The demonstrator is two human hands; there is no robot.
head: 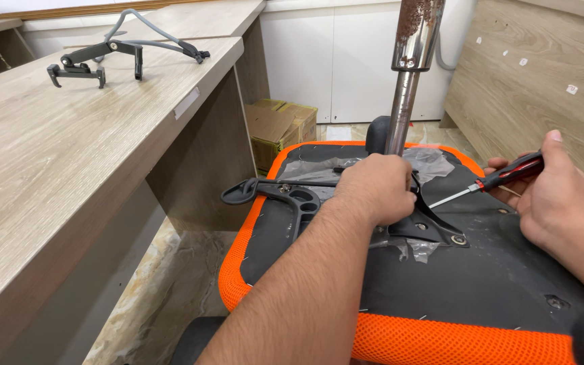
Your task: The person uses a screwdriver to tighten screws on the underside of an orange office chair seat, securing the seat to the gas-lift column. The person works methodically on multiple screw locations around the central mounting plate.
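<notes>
Overturned chair seat point(441, 284), black underside up, orange mesh rim, lying beside a wooden table point(55, 176). Left hand point(375, 189) closed over the black metal mechanism plate point(434, 226) at the foot of the upright chrome gas column point(410, 74). Right hand point(549, 192) wrapped around the red-and-black handle of a screwdriver point(491, 184), shaft angled down-left, tip close to the plate just beside the left hand. A lever with black grip point(241, 192) projects left from the mechanism. Grey armrest bracket point(123, 54) rests on the table; cardboard box point(278, 128) on the floor behind
</notes>
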